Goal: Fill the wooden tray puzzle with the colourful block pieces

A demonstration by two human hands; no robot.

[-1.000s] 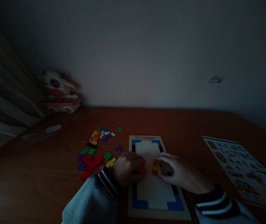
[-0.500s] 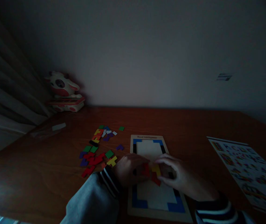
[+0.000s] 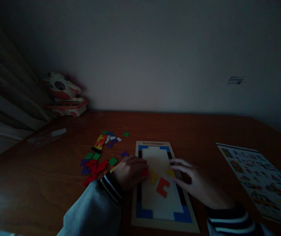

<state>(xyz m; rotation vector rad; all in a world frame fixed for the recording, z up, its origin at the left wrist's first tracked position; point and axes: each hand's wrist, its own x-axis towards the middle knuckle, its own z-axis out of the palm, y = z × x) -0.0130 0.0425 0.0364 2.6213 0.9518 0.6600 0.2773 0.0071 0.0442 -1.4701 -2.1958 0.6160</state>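
Observation:
My left hand (image 3: 132, 170) is closed on a red puzzle piece (image 3: 144, 172) over the left side of the wooden puzzle board (image 3: 165, 225). On the right, my right hand (image 3: 188, 175) has its fingers curved around a blurred yellow puzzle piece (image 3: 170, 172) at the board's right border. Between the hands, another yellow piece (image 3: 153, 177) and an orange-red C-shaped piece (image 3: 162, 187) lie loose on the pale middle. Blue pieces (image 3: 144, 213) fill the board's corners, and black pieces sit along its sides.
Left of the board, many coloured pieces lie scattered, among them a green one (image 3: 113, 161) and a red one (image 3: 90, 180). A printed pattern sheet (image 3: 256, 177) lies at the right. A cow-shaped toy (image 3: 65, 95) stands at the back left by a curtain (image 3: 10, 88).
My hands have moved apart, the left one leftward with a red piece. A yellow piece and the orange-red C-shaped piece now lie uncovered on the board between them. The view has shifted slightly.

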